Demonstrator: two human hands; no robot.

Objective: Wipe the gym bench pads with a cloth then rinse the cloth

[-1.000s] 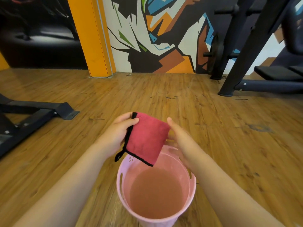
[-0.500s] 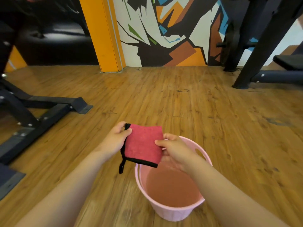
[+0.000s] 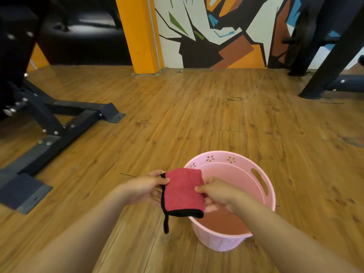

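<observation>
A folded red cloth (image 3: 182,192) with a black hem and a dangling black loop hangs between both hands, over the left rim of a pink bucket (image 3: 264,186). My left hand (image 3: 145,189) pinches the cloth's left edge. My right hand (image 3: 218,194) pinches its right edge, thumb on top, fingers behind. The bucket stands on the wooden floor and holds pinkish water. The black frame of a gym bench (image 3: 57,123) stretches across the floor on the left; its pads are not visible.
An orange pillar (image 3: 141,34) and a painted wall stand at the back. The black legs of another machine (image 3: 332,62) rise at the right. Wooden floor lies between the two frames.
The view has shifted left, so the bucket now sits to the right. My right hand went from open beside the cloth to pinching its right edge. The cloth stays above the bucket.
</observation>
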